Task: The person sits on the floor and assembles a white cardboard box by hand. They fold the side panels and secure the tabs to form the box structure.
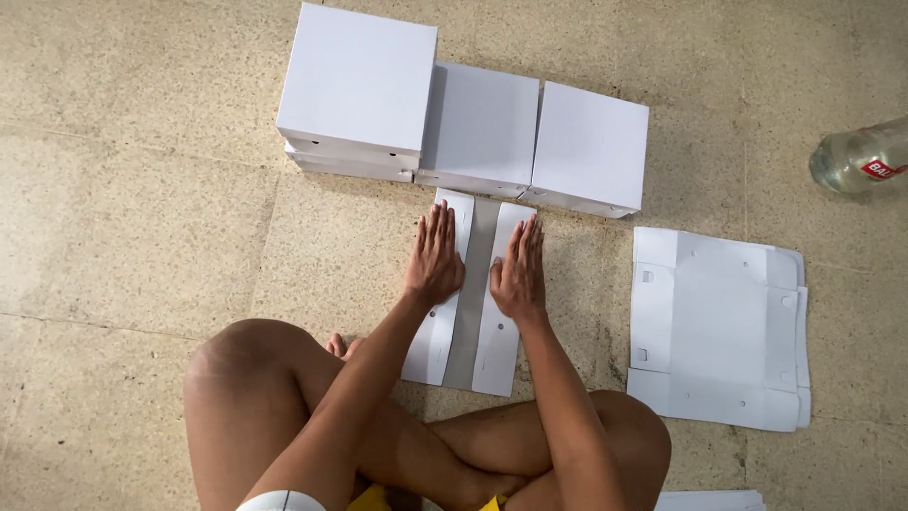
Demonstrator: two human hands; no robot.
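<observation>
A: Hands?

B: Both flat, fingers together, palms down, gripping nothing. Left hand (435,265) presses the left folded flap of a white cardboard box blank with a grey centre strip (476,293); right hand (518,274) presses the right flap.

A: Where's the blank?

B: On the beige speckled tile floor (132,237), just ahead of the person's crossed legs (284,397).

A: Around it?

B: Three finished white square boxes (482,123) just beyond the blank, the left one stacked. Stack of flat white die-cut sheets (719,326) right of it. Clear plastic bottle (861,159) far right, beyond those sheets.
</observation>
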